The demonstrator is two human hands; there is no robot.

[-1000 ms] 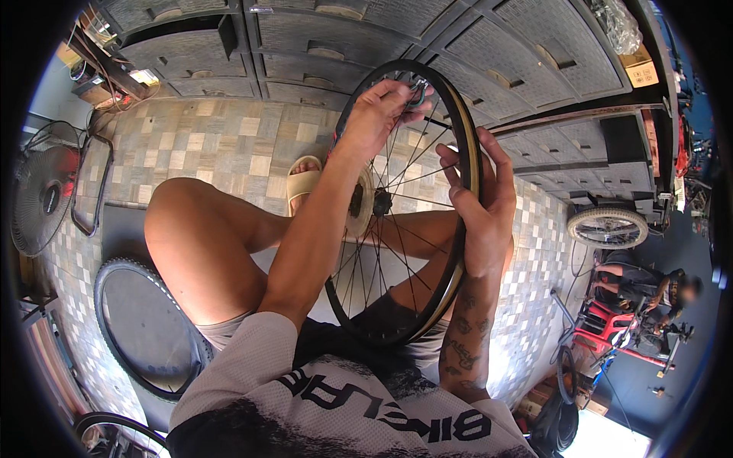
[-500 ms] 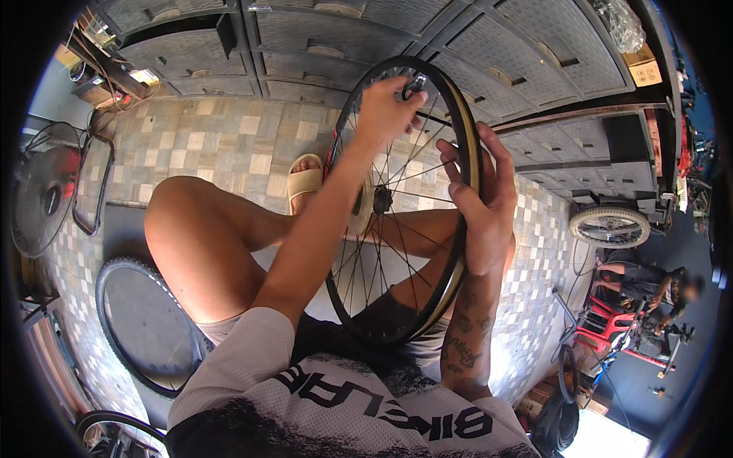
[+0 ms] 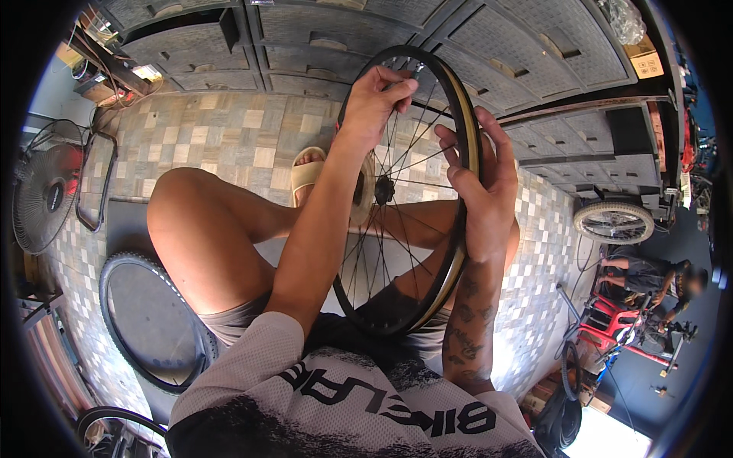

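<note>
Several right-hand fingers (image 3: 500, 145) clasp the spoked wheel (image 3: 384, 191).

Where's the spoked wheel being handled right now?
Head view, just right of centre: the wheel is held at its right edge by the right hand, with the left hand near its top, in front of the dark drawers.

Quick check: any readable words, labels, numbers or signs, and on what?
Wearer's shirt: large dark capitals, legible, not copied here.
Fan hub: pale badge, too small to read.
Carton: small dark marks, too small.
Cabinet sticker: too small.
Seated person's shirt: marks too blurred.
</note>
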